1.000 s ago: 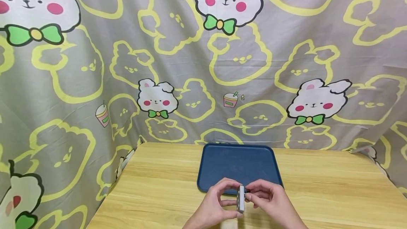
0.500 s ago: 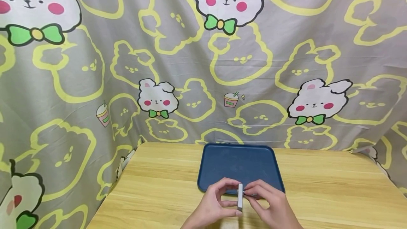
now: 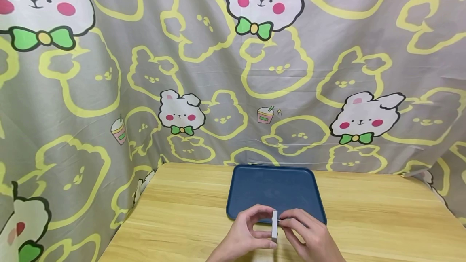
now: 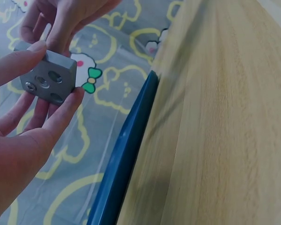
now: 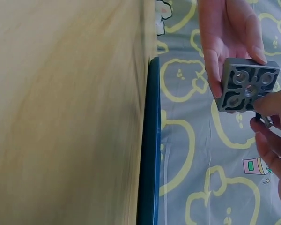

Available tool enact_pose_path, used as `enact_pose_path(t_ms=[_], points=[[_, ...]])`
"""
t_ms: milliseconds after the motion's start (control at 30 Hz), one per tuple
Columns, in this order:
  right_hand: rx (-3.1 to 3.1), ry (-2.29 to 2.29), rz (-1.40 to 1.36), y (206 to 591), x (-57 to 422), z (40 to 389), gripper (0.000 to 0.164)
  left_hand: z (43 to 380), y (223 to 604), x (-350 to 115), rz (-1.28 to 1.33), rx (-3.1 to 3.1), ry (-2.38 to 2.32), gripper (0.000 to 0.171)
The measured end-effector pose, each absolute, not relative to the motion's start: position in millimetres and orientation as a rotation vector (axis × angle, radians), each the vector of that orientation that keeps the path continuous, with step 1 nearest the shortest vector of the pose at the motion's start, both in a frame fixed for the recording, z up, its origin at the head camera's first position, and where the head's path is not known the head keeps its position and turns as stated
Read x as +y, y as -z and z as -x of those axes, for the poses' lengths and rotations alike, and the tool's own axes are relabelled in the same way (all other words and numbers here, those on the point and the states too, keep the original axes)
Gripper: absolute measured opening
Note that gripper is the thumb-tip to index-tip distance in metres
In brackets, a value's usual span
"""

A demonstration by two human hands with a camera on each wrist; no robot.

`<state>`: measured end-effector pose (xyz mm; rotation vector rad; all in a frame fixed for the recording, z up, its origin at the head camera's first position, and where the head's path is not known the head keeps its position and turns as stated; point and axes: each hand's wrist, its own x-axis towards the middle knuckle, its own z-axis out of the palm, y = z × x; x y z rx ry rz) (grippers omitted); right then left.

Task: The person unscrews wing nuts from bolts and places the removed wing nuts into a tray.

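Observation:
A grey square metal block (image 5: 247, 89) with round holes is held upright above the table. My left hand (image 3: 244, 229) grips it by its edges, thumb at one side and fingers at the other. The left wrist view shows the block's flat face (image 4: 48, 79), with a screw end in one corner hole. My right hand (image 3: 309, 231) is at the opposite, ribbed face, fingertips pinched at one corner. A small threaded screw (image 5: 268, 120) shows among its fingers in the right wrist view. Fingers partly hide what meets the block there.
A blue tray (image 3: 273, 189) lies behind the hands on the wooden table (image 3: 174, 213). A grey curtain (image 3: 218, 72) with rabbit prints hangs behind the table and along its sides.
The block has turned slightly, so the head view sees it more edge-on. My right fingers have shifted their pinch beside it; the left hand keeps its grip.

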<state>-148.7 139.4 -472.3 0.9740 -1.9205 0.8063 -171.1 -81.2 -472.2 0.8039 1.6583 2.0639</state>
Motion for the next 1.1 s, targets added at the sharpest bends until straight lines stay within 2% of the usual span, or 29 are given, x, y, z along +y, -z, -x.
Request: enact_pose_path(t_ms=[100, 200, 333, 500, 567, 667, 767, 900, 1100], points=[[-1.940, -0.848, -0.970, 472, 140, 148, 0.026, 171, 472, -81, -0.798, 1.681, -2.066, 0.060], [-1.987, -0.952, -0.956, 470, 139, 145, 0.008, 171, 472, -83, -0.790, 1.712, -2.074, 0.060], [-2.157, -1.204, -0.751, 464, 138, 139, 0.037, 172, 471, -84, -0.794, 1.735, -2.079, 0.062], [-2.391, -1.767, -0.289, 455, 138, 136, 0.022, 171, 470, -83, -0.831, 1.765, -2.066, 0.061], [-2.415, -1.955, -0.222, 454, 141, 138, 0.028, 171, 470, -82, -0.851, 1.777, -2.064, 0.061], [-2.407, -2.165, -0.261, 454, 148, 143, 0.037, 170, 471, -81, -0.898, 1.789, -2.062, 0.061], [-2.397, -2.291, -0.269, 456, 152, 146, 0.040, 170, 472, -79, -0.935, 1.802, -2.056, 0.060], [-2.384, -2.372, -0.240, 458, 153, 148, 0.040, 168, 473, -78, -0.916, 1.832, -2.026, 0.060], [-2.373, -2.359, -0.342, 462, 154, 147, 0.038, 168, 473, -77, -0.841, 1.842, -1.997, 0.060]])
